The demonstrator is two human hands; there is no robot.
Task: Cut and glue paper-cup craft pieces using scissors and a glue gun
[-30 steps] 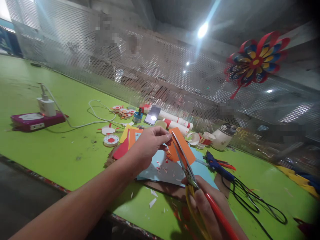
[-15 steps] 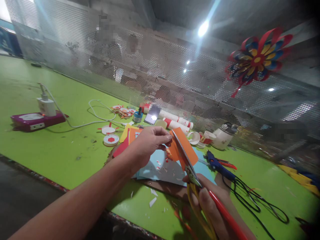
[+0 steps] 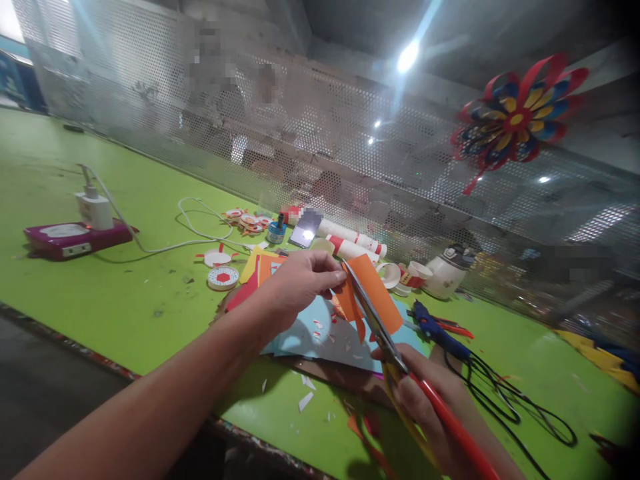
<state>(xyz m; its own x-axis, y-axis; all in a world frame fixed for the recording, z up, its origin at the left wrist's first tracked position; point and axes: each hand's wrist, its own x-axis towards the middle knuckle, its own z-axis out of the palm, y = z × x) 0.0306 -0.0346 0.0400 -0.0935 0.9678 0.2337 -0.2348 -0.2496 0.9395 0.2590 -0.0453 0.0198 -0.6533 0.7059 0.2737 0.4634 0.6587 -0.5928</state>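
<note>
My left hand (image 3: pixel 299 285) pinches the upper left edge of an orange sheet of paper (image 3: pixel 376 291) and holds it above the table. My right hand (image 3: pixel 429 400) grips red-and-yellow-handled scissors (image 3: pixel 385 333); their blades run up through the orange sheet, and a cut strip hangs down on the left of the blades. Under the paper lies a light blue sheet (image 3: pixel 320 337) strewn with small paper scraps.
On the green table (image 3: pixel 125 300) lie coloured paper sheets (image 3: pixel 257 267), round paper discs (image 3: pixel 223 278), a phone (image 3: pixel 305 230), red-and-white rolls (image 3: pixel 353 243), a white pot (image 3: pixel 446 275), a blue glue gun (image 3: pixel 440 331) with black cable, and a charger on a magenta box (image 3: pixel 70 235). A paper flower (image 3: pixel 515 120) hangs on the mesh wall.
The scissors have moved further up through the orange sheet, and the cut strip on the left now hangs lower. My right hand has shifted slightly right.
</note>
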